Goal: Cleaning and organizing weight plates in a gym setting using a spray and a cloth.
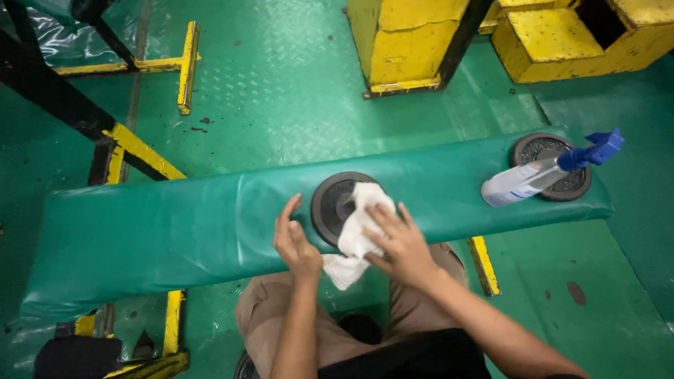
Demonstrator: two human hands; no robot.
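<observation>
Pressing white cloth (354,235) flat under right hand (400,245), left hand (295,242) steadying weight plate (330,203) on green bench (175,224); best wiped in firm circles.

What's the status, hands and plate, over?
Left hand steadies weight plate on green bench. Right hand presses white cloth on it. Nothing in the way.

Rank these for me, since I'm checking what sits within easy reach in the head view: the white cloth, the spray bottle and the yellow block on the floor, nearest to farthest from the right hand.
1. White cloth: under the right hand, on the dark weight plate at the bench's middle.
2. Spray bottle: lying at the bench's right end, on a second plate.
3. Yellow block: on the floor beyond the bench.
</observation>
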